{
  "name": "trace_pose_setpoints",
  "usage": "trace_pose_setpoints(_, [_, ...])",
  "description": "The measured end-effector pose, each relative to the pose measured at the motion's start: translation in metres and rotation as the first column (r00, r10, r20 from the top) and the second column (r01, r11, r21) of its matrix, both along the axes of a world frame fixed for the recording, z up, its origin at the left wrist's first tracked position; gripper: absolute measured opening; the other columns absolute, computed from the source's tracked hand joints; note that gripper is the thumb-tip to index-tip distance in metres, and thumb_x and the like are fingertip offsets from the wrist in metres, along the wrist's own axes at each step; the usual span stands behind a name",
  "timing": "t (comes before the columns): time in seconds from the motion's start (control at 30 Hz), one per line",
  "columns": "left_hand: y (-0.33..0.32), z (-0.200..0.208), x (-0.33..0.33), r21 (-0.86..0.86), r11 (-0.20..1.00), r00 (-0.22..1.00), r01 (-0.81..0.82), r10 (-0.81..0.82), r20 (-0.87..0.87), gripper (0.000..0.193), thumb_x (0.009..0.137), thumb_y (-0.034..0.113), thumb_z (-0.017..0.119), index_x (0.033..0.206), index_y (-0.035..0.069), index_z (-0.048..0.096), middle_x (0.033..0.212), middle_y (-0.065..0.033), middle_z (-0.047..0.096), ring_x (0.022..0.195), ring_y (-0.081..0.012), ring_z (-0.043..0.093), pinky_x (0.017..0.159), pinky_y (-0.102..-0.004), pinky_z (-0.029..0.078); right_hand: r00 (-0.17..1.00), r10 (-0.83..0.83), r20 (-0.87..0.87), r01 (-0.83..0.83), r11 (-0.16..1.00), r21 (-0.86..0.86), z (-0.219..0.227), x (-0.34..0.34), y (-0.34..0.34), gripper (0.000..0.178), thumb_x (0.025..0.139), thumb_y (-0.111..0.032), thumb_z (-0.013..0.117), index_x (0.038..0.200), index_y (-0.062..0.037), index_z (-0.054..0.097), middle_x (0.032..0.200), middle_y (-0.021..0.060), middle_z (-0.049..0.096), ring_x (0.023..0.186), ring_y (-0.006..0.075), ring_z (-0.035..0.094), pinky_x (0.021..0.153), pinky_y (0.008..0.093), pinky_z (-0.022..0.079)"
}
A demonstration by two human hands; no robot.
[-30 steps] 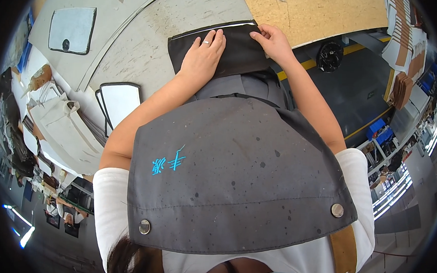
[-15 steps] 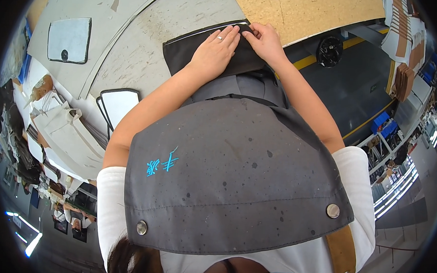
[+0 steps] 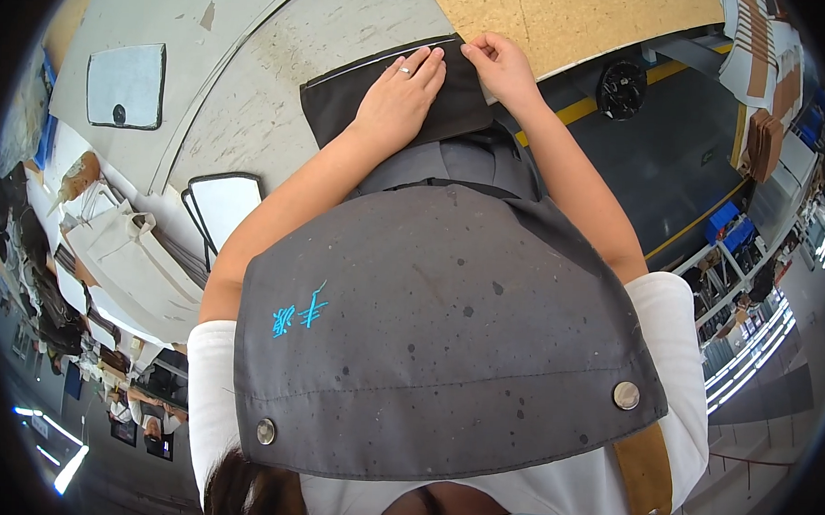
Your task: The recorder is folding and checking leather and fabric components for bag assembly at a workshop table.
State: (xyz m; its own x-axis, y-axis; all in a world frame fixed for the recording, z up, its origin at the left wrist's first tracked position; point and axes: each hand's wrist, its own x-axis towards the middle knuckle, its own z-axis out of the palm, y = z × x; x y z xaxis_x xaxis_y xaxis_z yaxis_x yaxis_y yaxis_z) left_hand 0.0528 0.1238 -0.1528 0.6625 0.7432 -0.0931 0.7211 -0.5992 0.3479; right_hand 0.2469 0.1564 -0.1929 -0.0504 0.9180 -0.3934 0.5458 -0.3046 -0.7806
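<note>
A dark, roughly rectangular sheet of black material (image 3: 463, 99) lies near the table's edge in front of me, with a thin white strip (image 3: 361, 64) along its far side. My left hand (image 3: 401, 99) rests flat on it, fingers stretched toward the strip; one finger wears a ring. At the sheet's far right corner, my right hand (image 3: 503, 70) is closed in a pinch, thumb and forefinger at the edge. The fingertips partly hide what they grip. The near side of the sheet reaches my grey apron (image 3: 446, 323).
On the grey tabletop (image 3: 245, 94), a white panel with black edging (image 3: 125, 84) lies at the left. Similar white panels (image 3: 223, 201) sit beside my left forearm. A tan board (image 3: 579, 25) covers the far right. Below it on the right, a black wheeled base (image 3: 621, 90) stands on the floor.
My right hand has shifted slightly left and up along the corner, its fingers now drawn closer together. My left hand has slid a little left, still flat on the black sheet.
</note>
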Motion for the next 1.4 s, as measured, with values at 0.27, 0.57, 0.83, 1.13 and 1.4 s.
trace_pose_setpoints(0.27, [-0.001,-0.001,0.004,0.025,1.0,1.0,-0.003,0.004,-0.026,0.04,0.082,0.015,0.055,0.119,0.002,0.048,0.136,-0.0077,0.039,0.119,-0.0255,0.041,0.095,-0.0351,0.04,0.993,0.025,0.114,-0.019,0.998,-0.053,0.012,-0.006,0.003,0.02,0.076,-0.024,0.064,0.075,-0.0042,0.062,0.067,0.0086,0.06,0.063,0.0222,0.058,0.061,0.0345,0.046])
trace_pose_setpoints(0.57, [0.005,0.002,0.012,-0.017,1.0,0.999,-0.015,0.014,-0.046,0.022,0.08,0.014,0.05,0.101,0.005,0.051,0.139,-0.0098,0.037,0.119,-0.0285,0.044,0.09,-0.0394,0.042,0.974,0.068,0.216,-0.042,0.992,-0.123,0.025,-0.012,0.012,0.022,0.075,-0.027,0.062,0.075,-0.0052,0.062,0.069,0.0093,0.061,0.067,0.0246,0.06,0.064,0.0356,0.047])
trace_pose_setpoints(0.83, [0.004,0.003,0.014,-0.035,0.992,0.991,-0.122,0.124,0.045,0.024,0.083,0.014,0.053,0.105,0.005,0.051,0.134,-0.0051,0.045,0.113,-0.0254,0.048,0.087,-0.0375,0.041,0.784,0.403,0.473,-0.308,0.913,-0.267,0.035,-0.001,0.054,0.032,0.076,-0.035,0.065,0.074,-0.004,0.058,0.062,0.006,0.056,0.061,0.0204,0.057,0.057,0.033,0.044])
trace_pose_setpoints(1.13, [0.004,0.003,0.0,-0.226,0.961,0.966,-0.158,0.199,0.168,0.036,0.086,0.014,0.051,0.121,0.006,0.048,0.136,-0.0054,0.043,0.122,-0.0242,0.042,0.096,-0.0388,0.037,0.823,0.459,0.334,-0.555,0.774,0.305,0.058,-0.007,0.003,0.022,0.082,-0.008,0.052,0.103,-0.0038,0.056,0.099,0.0112,0.061,0.095,0.0286,0.056,0.082,0.0367,0.044])
trace_pose_setpoints(1.4, [-0.02,0.001,-0.067,-0.182,0.975,0.988,-0.123,0.139,0.074,0.048,0.091,0.023,0.047,0.135,0.01,0.036,0.143,-0.0036,0.032,0.133,-0.0207,0.027,0.109,-0.0377,0.023,0.482,0.504,0.717,-0.801,0.585,0.128,0.063,-0.023,-0.018,0.04,0.08,-0.004,0.048,0.12,-0.0021,0.048,0.129,0.0087,0.048,0.121,0.0235,0.044,0.104,0.0353,0.034])
